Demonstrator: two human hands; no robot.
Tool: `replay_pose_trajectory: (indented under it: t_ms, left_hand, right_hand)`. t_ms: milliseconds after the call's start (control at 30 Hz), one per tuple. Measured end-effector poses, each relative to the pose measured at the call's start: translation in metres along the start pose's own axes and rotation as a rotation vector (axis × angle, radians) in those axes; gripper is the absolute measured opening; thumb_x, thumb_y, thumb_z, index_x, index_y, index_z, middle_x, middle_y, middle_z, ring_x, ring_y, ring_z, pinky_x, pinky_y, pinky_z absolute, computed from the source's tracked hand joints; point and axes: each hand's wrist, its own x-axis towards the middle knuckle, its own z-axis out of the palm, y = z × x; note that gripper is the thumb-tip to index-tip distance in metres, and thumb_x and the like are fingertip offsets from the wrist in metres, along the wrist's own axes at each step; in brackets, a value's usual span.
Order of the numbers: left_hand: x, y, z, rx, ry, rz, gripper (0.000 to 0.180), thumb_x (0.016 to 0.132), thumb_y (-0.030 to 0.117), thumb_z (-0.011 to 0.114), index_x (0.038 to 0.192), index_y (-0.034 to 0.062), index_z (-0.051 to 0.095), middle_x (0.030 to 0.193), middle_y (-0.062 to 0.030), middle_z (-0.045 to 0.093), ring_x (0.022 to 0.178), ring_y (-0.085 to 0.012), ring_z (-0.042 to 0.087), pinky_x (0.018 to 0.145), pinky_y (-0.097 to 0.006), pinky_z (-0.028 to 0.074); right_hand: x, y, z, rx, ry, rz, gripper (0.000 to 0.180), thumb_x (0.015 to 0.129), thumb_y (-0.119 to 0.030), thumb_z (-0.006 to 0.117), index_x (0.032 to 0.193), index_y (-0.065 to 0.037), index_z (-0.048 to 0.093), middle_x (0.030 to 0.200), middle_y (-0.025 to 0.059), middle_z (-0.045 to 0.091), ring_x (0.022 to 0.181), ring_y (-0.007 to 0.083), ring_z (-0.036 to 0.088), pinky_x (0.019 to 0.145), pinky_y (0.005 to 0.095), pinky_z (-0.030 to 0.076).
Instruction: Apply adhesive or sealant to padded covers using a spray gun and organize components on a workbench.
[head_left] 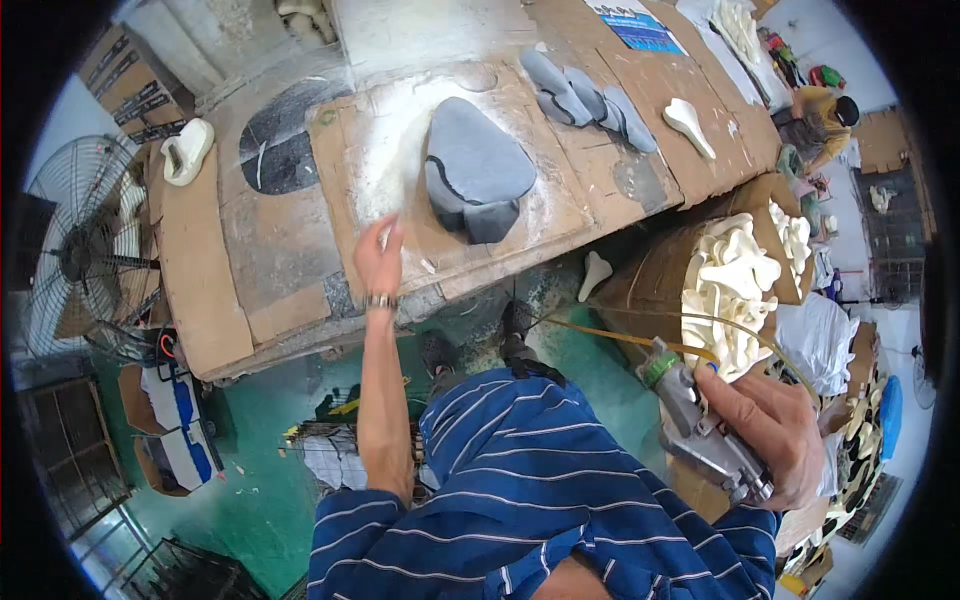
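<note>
Gripping a metal spray gun in the right hand, well off the cardboard-covered table; cannot tell whether pressing the trigger. Holding the left hand loosely half-curled, apparently empty, near but apart from the overlapping gray saddle covers, lying close to the table's front edge. Could wet the bare left fingers by spraying with them so near. Might smear the separate gray covers farther right through aiming too wide. Could soil the nearer covers by sliding them through the white residue, or tip them off the edge with a careless brush. Might snag the yellowish hose on the heaped cream saddle-shaped pieces by swinging across too fast.
</note>
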Motion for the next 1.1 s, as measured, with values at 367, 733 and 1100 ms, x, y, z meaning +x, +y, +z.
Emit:
replay_pose_trajectory:
  t_ms: [367,733,1100]
  left_hand:
    - [0.157,0.065,0.109,0.850,-0.511,0.238,0.046,0.069,0.042,0.090,0.112,0.0289,0.082,0.151,-0.0080,0.057,0.140,-0.0311,0.050,0.116,-0.051,0.039]
    - [0.168,0.067,0.125,0.760,-0.656,0.183,0.048,0.071,0.028,0.090,0.117,0.0200,0.080,0.157,-0.0170,0.050,0.137,-0.0306,0.055,0.111,-0.043,0.048]
    - [0.151,0.050,0.094,0.739,-0.459,0.152,0.060,0.078,0.015,0.077,0.137,0.0078,0.066,0.159,-0.0271,0.041,0.149,-0.0394,0.038,0.123,-0.044,0.032]
  right_hand:
    - [-0.035,0.065,0.011,0.224,0.095,0.041,0.063,0.075,-0.013,0.077,0.134,0.005,0.065,0.083,0.0121,0.068,0.070,0.0276,0.068,0.056,0.0380,0.052]
    - [-0.076,0.150,0.017,0.410,0.184,0.165,0.064,0.075,-0.010,0.080,0.133,0.010,0.063,0.088,0.0152,0.073,0.073,0.0306,0.071,0.060,0.0387,0.055]
    - [-0.096,0.237,0.025,0.673,0.210,0.055,0.065,0.078,-0.015,0.077,0.136,0.010,0.060,0.088,0.0193,0.070,0.070,0.0310,0.070,0.061,0.0408,0.056]
